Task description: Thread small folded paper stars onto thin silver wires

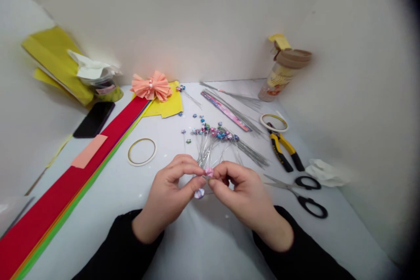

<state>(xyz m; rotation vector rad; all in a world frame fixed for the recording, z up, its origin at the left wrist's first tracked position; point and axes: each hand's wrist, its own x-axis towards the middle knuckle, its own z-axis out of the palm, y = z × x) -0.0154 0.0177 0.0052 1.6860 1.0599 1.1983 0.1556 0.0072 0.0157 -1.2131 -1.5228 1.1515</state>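
Note:
My left hand (177, 188) and my right hand (239, 188) meet over the front middle of the table, fingertips pinched together. Between them is a small pink paper star (209, 171), with the thumbs and forefingers of both hands closed at it. A pale lilac paper star (199, 193) shows just below my left thumb; whether it is held or hangs on a wire I cannot tell. Just beyond the hands lies a cluster of colourful paper stars (215, 132) on thin silver wires (205, 151). A few loose stars (188, 141) are scattered to its left.
Scissors (292, 188), yellow-black pliers (285, 146) and a tape roll (274, 123) lie at right, near a cup (284, 74). Another tape roll (142, 152), red paper strips (65, 192), a phone (94, 119) and a peach paper flower (151, 86) are at left. Wire bundles (236, 111) lie behind.

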